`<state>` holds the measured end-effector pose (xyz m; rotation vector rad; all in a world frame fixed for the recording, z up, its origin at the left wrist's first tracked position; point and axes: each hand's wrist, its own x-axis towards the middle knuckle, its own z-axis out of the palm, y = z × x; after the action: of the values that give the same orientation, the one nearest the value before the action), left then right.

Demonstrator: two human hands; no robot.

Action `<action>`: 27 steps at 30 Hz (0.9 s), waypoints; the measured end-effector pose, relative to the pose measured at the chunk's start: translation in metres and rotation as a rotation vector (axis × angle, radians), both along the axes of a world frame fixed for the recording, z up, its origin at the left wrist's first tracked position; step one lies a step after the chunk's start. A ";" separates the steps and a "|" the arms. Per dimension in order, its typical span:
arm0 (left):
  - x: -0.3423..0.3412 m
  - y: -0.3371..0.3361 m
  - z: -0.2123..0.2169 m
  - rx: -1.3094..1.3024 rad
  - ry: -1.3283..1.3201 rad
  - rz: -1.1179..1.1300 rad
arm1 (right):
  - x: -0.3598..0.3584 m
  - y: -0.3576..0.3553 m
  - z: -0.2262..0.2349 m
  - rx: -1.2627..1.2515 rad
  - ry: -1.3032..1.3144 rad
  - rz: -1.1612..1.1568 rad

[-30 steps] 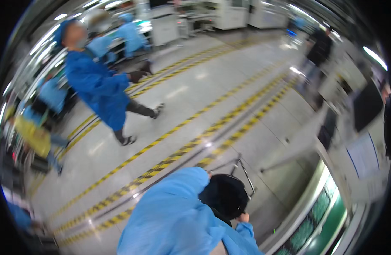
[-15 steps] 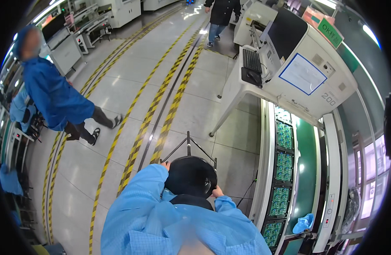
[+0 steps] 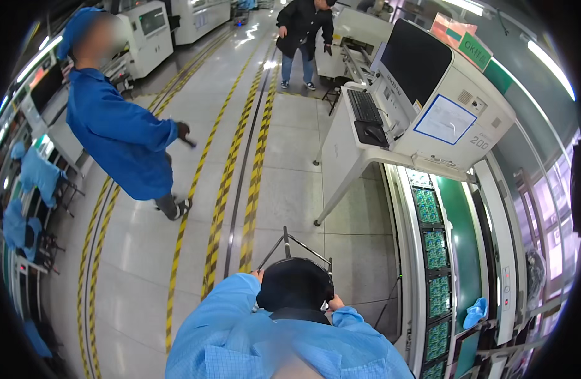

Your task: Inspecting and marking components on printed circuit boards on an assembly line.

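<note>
A stool with a round black seat (image 3: 295, 282) and a dark metal frame (image 3: 286, 243) is in front of my body. My left hand (image 3: 258, 276) grips the left edge of the seat, only its fingers showing past the light blue sleeve. On the opposite edge my right hand (image 3: 335, 303) is closed, its fingertips partly hidden beneath the rim. Both forearms reach forward in light blue sleeves. Whether the stool's feet touch the floor is hidden.
At right stands a white machine (image 3: 455, 120) with a keyboard (image 3: 364, 105) and mouse, beside a conveyor of green circuit boards (image 3: 436, 249). A person in a blue coat (image 3: 117, 132) is at left; another in black (image 3: 305, 31) stands ahead. Yellow-black tape (image 3: 224, 208) lines the floor.
My view has shifted, so the stool and hands sit lower and further right. The person in blue appears nearer the middle, one arm now reaching forward. My hold on the seat looks the same.
</note>
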<state>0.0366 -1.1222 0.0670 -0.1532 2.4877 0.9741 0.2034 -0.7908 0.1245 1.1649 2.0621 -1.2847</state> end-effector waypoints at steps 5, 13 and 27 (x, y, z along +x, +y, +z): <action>-0.080 -0.116 0.006 0.242 0.069 0.018 | -0.103 -0.098 -0.016 0.344 -0.075 0.219; -0.119 -0.276 -0.020 0.044 -0.065 0.272 | -0.269 -0.226 0.041 0.293 0.156 0.510; -0.156 -0.278 -0.018 0.548 -0.530 0.643 | -0.342 -0.242 0.050 0.388 0.104 0.490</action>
<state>-0.1190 -1.4001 0.0490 -0.9306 1.6298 1.5779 -0.1384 -1.0332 0.1748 0.6676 2.5402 -0.7459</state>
